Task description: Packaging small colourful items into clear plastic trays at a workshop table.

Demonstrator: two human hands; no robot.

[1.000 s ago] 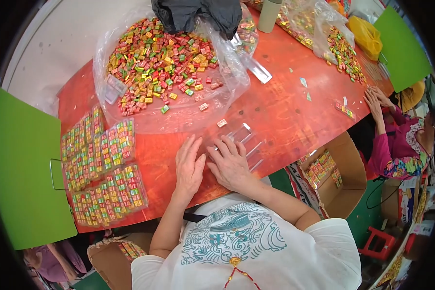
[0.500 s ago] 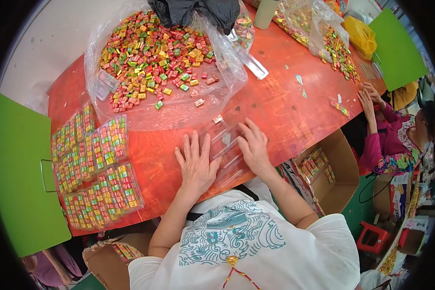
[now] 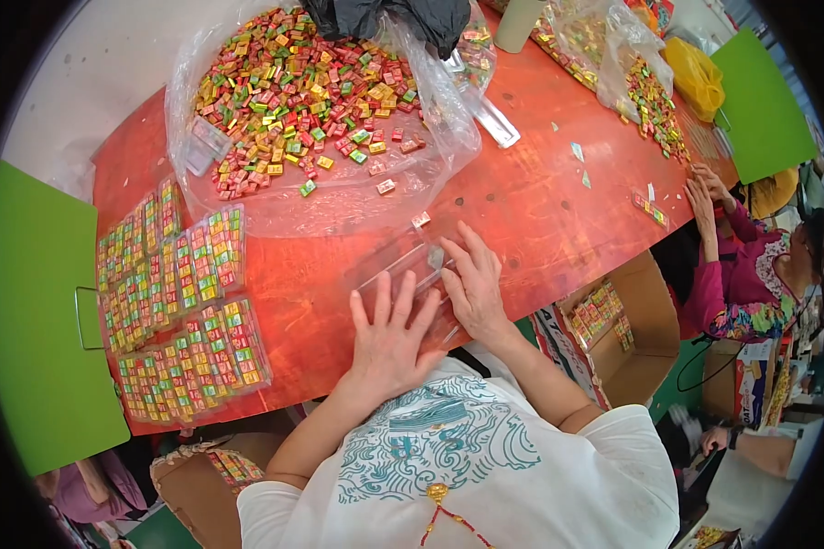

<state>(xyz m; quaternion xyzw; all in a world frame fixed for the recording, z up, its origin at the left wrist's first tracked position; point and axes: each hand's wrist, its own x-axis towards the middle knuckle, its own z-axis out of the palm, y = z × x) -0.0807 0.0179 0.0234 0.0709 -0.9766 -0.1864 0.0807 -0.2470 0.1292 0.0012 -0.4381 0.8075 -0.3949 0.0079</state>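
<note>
Clear, ridged plastic trays (image 3: 375, 265) lie at the table's near edge, see-through and hard to tell apart. My left hand (image 3: 386, 340) is over their near left part, fingers spread, holding nothing that I can see. At their right side rests my right hand (image 3: 478, 297), its fingers stretched out and slightly bent. A single small wrapped piece (image 3: 420, 220) sits just beyond the trays. Farther off, a heap of small red, yellow and green wrapped pieces (image 3: 293, 101) spreads over an open clear plastic bag (image 3: 339, 218).
Filled clear packs (image 3: 192, 357) lie at the left by a green panel (image 3: 37, 320). Cardboard boxes with packs stand below the table, one at right (image 3: 645, 316), one at left (image 3: 188, 489). At far right, another person's hands (image 3: 702, 188) are near a second heap (image 3: 655, 105).
My left hand has drawn back toward me and spread its fingers, uncovering more of the trays. My right hand stays close to its place. Another person's arm has appeared at lower right.
</note>
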